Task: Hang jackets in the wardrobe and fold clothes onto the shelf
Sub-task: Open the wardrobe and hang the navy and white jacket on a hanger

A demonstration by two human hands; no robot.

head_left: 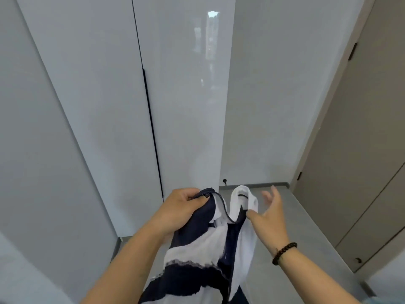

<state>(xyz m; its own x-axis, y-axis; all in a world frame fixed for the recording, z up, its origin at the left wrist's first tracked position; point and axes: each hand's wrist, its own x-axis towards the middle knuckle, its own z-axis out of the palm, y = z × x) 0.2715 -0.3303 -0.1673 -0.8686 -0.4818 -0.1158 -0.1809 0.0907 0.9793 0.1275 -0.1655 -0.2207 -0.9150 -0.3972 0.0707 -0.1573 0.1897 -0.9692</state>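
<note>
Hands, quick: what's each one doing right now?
Left hand: gripping the top edge of the navy and white garment.
Right hand: open, fingers spread, thumb touching the garment's white collar, not gripping.

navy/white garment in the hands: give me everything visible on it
The garment is soft fabric in dark navy and white panels, with a white collar and a dark zipper-like edge curving along its top. It hangs crumpled, held up before closed wardrobe doors. The left hand grips its top edge; the right hand, fingers spread, touches the collar side.

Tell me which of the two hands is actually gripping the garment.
The left hand: its fingers curl around the navy and white garment at the collar edge. The right hand is spread open beside it.
</note>
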